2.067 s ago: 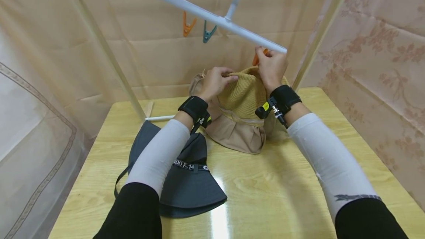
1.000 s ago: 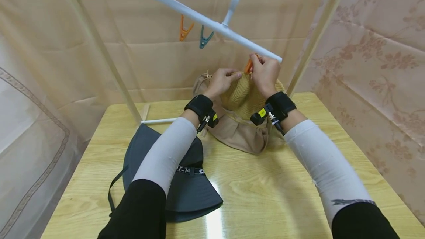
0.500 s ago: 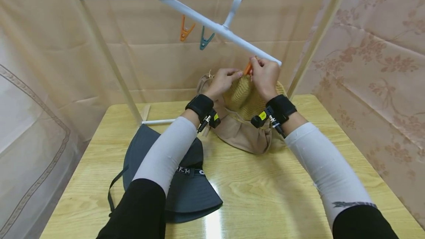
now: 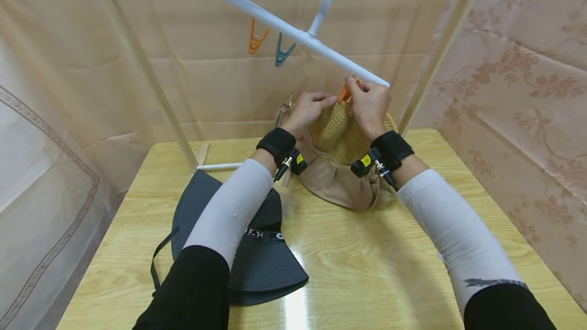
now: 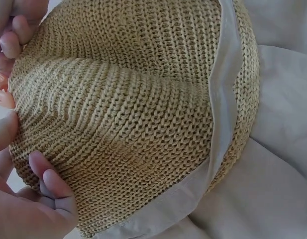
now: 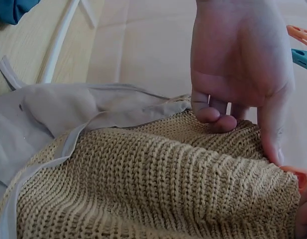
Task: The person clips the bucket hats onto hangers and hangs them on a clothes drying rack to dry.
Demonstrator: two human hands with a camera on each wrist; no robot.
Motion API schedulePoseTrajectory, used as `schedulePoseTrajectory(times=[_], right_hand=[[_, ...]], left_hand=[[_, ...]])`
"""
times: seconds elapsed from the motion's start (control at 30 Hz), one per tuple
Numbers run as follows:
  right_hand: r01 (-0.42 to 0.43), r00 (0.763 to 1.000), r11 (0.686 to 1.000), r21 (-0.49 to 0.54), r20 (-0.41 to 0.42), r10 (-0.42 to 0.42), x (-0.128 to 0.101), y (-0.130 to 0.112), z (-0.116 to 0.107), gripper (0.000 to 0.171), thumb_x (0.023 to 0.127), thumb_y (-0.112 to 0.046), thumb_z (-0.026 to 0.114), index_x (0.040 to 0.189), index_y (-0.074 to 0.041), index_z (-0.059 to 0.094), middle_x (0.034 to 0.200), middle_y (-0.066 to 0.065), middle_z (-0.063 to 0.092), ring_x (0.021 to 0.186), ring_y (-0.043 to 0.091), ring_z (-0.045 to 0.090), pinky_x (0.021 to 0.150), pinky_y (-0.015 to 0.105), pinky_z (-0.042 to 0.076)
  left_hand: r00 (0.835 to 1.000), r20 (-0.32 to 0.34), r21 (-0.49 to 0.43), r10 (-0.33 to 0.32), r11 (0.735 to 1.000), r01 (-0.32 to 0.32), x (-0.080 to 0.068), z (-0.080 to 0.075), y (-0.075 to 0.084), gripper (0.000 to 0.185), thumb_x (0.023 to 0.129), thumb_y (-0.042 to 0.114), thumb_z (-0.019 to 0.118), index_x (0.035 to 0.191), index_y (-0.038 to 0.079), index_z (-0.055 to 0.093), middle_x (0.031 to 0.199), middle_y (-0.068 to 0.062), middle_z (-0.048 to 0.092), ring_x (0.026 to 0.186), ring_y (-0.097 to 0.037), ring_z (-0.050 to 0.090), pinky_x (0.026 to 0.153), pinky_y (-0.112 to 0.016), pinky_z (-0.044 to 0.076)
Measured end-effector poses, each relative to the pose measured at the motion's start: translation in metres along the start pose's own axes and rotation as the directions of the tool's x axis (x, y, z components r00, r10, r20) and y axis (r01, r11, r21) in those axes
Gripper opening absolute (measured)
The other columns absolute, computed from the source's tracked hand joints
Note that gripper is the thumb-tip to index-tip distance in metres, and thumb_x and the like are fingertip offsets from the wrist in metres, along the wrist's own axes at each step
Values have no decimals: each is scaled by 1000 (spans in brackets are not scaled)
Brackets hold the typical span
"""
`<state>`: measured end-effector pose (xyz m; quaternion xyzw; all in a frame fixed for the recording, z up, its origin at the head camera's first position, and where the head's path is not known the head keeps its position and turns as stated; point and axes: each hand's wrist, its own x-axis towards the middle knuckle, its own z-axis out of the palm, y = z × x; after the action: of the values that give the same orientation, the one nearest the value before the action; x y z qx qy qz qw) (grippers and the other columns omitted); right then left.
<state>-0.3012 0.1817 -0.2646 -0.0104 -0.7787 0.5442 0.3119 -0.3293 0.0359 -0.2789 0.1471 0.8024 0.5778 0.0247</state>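
Beige-draped worktop (image 4: 367,248); straw hat (image 4: 337,134) lifted, left hand (image 4: 308,108) pinching its crown edge, right hand (image 4: 369,103) squeezing orange clip (image 4: 344,94) just above, under slanting white hanger bar (image 4: 293,32).

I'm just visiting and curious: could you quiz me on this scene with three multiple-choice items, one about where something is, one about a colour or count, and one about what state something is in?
1. Where does the dark grey hat lie?
A. On the table under the left forearm
B. Hung from the rail
C. On the floor

2. How many clips hang free at the far end of the white hanger bar?
A. None
B. Two
C. Five

3. What is the left hand doing?
A. Resting flat on the table
B. Gripping the woven straw hat
C. Holding the rack post

Answers:
1 A, it lies flat on the wooden table.
2 B, an orange clip and a teal clip.
3 B, its fingers curl on the hat's edge.
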Motion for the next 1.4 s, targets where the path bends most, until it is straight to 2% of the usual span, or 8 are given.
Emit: schedulePoseTrajectory(times=[0.3, 0.5, 0.83, 1.0, 1.17, 1.27, 1.3, 1.4], right_hand=[[-54, 998, 998, 39, 17, 53, -4, 0, -4, 43, 89, -40, 70, 61, -7, 67, 44, -7, 52, 31, 3, 44, 34, 19, 35], [-49, 998, 998, 49, 37, 48, -2, -2, -4, 44, 89, -39, 69, 63, -4, 69, 42, -8, 50, 30, 3, 43, 34, 20, 33], [-70, 997, 996, 64, 49, 66, -2, -3, -4, 45, 89, -42, 69, 64, -5, 70, 42, -6, 51, 30, 4, 43, 34, 20, 33], [-63, 998, 998, 32, 11, 63, -2, -1, -3, 45, 88, -44, 70, 65, -5, 73, 44, -10, 53, 36, 1, 46, 37, 19, 31], [-84, 996, 996, 17, 15, 84, -1, 0, -3, 48, 86, -47, 70, 74, -1, 77, 46, -10, 55, 38, 2, 49, 38, 19, 32], [-88, 996, 996, 18, 15, 88, 0, -1, -2, 48, 86, -46, 71, 82, 1, 78, 46, -11, 56, 37, 0, 49, 37, 17, 32], [-95, 995, 995, 22, 19, 95, -4, -8, -4, 47, 87, -43, 70, 85, 3, 78, 46, -11, 55, 37, -1, 49, 36, 16, 31], [-97, 995, 995, 18, 20, 96, -4, -8, -4, 47, 86, -44, 71, 86, 2, 78, 46, -12, 55, 38, -1, 50, 37, 15, 30]], left_hand=[[997, -4, 14, 71, 997, -71, -5, 6, -4, 34, 97, 28, 60, 119, 5, 70, 126, -9, 66, 118, -21, 58, 101, -33, 45], [989, -6, 100, 151, 984, -149, -7, 4, -5, 35, 98, 30, 58, 120, 7, 69, 123, -8, 68, 118, -20, 61, 100, -32, 47], [983, -13, 181, 181, 968, -176, -11, 0, -8, 34, 98, 31, 58, 125, 15, 67, 129, -3, 66, 121, -17, 60, 99, -31, 49], [978, -13, 182, 210, 962, -204, -10, 0, -13, 34, 99, 29, 58, 126, 11, 66, 128, -5, 66, 120, -18, 61, 98, -29, 49], [973, -49, 188, 227, 959, -214, -9, -2, -15, 34, 98, 28, 58, 125, 9, 67, 128, -7, 66, 120, -19, 60, 97, -28, 49], [965, -81, 228, 248, 948, -224, -8, -3, -16, 33, 98, 28, 59, 124, 10, 68, 126, -7, 67, 118, -19, 60, 96, -28, 49], [963, -90, 243, 255, 943, -227, -8, -3, -17, 32, 98, 28, 58, 123, 11, 69, 126, -6, 67, 118, -19, 59, 96, -28, 49], [955, -114, 276, 273, 933, -233, -8, -4, -19, 31, 98, 28, 59, 123, 14, 69, 123, -5, 68, 114, -19, 58, 94, -29, 48]])
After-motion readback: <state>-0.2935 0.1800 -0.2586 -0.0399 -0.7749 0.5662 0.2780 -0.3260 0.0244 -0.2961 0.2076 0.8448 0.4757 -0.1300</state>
